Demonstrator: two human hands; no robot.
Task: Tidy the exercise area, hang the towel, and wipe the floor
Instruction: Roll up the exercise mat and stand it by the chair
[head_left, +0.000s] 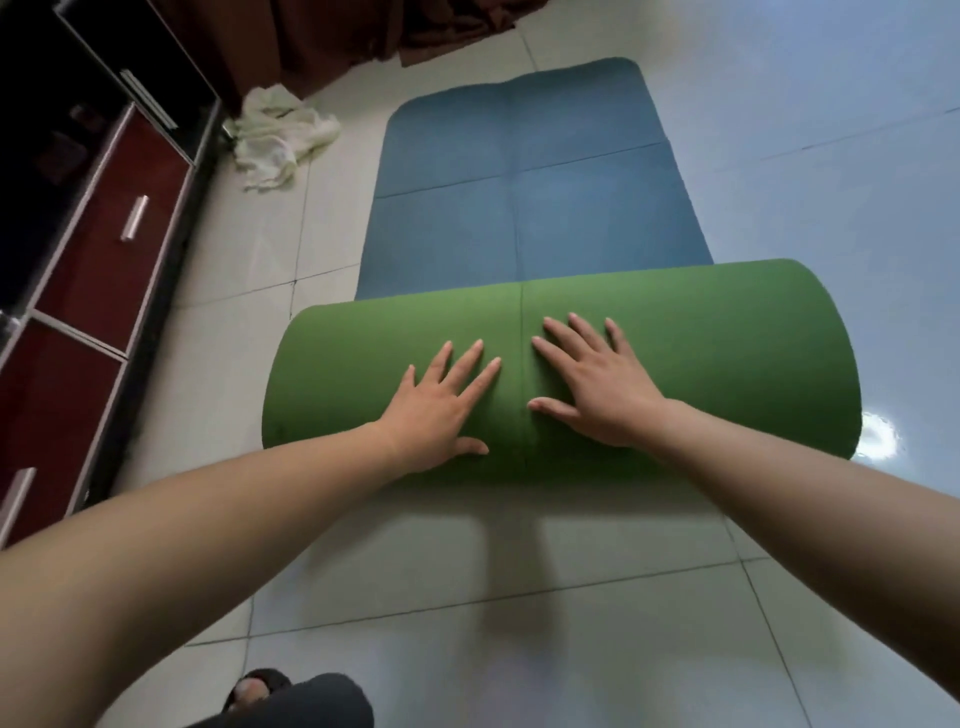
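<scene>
An exercise mat lies on the tiled floor, partly rolled. Its rolled part (717, 343) shows the green underside, and the flat blue part (524, 171) stretches away from me. My left hand (441, 410) and my right hand (597, 384) press flat on top of the green roll near its middle, fingers straight and spread. A crumpled pale towel (275, 140) lies on the floor at the far left, beside the cabinet.
A dark cabinet with red drawers (98, 244) runs along the left edge. Brown curtain fabric (363, 36) hangs down to the floor at the back. My knee and a sandalled foot (260, 691) show at the bottom. Glossy floor tiles (519, 597) spread around the mat.
</scene>
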